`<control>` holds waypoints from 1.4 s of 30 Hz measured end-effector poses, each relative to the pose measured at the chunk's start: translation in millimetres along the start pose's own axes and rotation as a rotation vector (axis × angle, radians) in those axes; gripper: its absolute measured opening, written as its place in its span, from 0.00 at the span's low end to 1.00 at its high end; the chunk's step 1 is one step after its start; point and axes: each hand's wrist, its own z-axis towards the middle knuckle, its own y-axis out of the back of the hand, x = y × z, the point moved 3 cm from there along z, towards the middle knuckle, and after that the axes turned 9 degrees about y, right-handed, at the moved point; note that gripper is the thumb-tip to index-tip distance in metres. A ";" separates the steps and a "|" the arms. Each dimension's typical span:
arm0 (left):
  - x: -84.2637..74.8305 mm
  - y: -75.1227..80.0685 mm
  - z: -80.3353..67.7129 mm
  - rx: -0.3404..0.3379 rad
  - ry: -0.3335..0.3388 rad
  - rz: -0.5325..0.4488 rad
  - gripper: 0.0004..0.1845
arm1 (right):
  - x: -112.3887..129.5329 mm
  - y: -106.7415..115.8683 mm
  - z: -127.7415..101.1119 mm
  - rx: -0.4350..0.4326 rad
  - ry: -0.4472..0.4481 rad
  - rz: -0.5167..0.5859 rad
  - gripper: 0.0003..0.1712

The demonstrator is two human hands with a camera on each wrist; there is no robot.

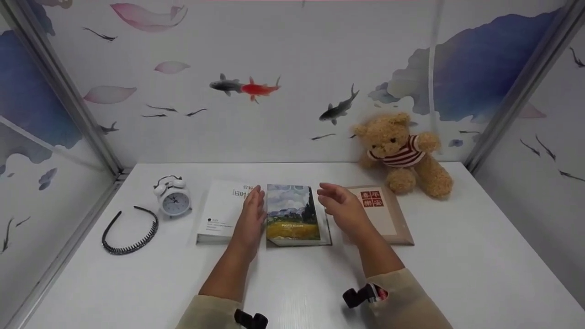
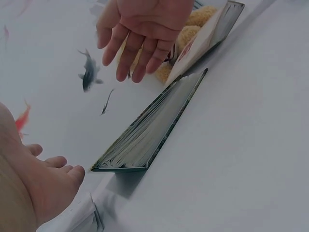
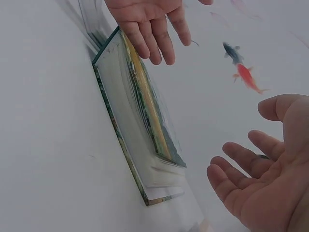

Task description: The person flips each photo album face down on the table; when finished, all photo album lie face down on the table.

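A photo album (image 1: 295,214) with a painted landscape cover lies flat in the middle of the white table (image 1: 457,274). My left hand (image 1: 250,218) hovers just left of it, fingers straight, over a white book (image 1: 218,211). My right hand (image 1: 342,208) hangs open just right of the album, above a beige book (image 1: 384,214) with red characters. Neither hand holds anything. The left wrist view shows the album's page edges (image 2: 145,135), my left hand (image 2: 48,188) below and my right hand (image 2: 140,34) above. In the right wrist view the album (image 3: 140,125) lies between my right hand (image 3: 265,179) and left hand (image 3: 149,24).
A white alarm clock (image 1: 173,197) and a black toothed headband (image 1: 130,230) lie at the left. A teddy bear (image 1: 404,153) in a striped shirt sits at the back right against the fish-patterned wall. Metal frame posts stand at both back corners.
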 end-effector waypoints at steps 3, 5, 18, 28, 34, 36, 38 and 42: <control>2.4 -0.5 0.6 0.025 -0.001 -0.010 0.34 | -2.0 -3.0 0.7 0.026 -0.008 0.008 0.21; 4.1 -0.5 0.7 0.035 0.007 -0.016 0.34 | -3.3 -4.1 0.8 0.033 -0.017 0.003 0.22; 16.7 -5.9 1.6 0.064 0.066 -0.016 0.35 | -20.3 -4.9 -5.3 0.012 -0.093 -0.023 0.27; 23.7 -3.6 0.0 0.038 0.090 0.012 0.37 | -25.2 -13.1 -9.4 0.046 -0.147 -0.030 0.30; 21.1 -3.8 -0.4 0.067 0.073 -0.005 0.39 | -27.5 -14.2 -6.9 0.061 -0.162 0.024 0.31; 17.8 -3.5 -0.3 0.078 0.050 -0.033 0.39 | -25.7 -14.9 -5.2 0.070 -0.153 0.080 0.31; 13.1 -3.4 -0.1 0.082 0.022 -0.067 0.36 | -23.0 -16.8 -3.2 0.099 -0.137 0.141 0.32; 2.8 -4.6 0.5 0.092 -0.016 -0.139 0.31 | -16.8 -22.5 -0.4 0.174 -0.092 0.177 0.33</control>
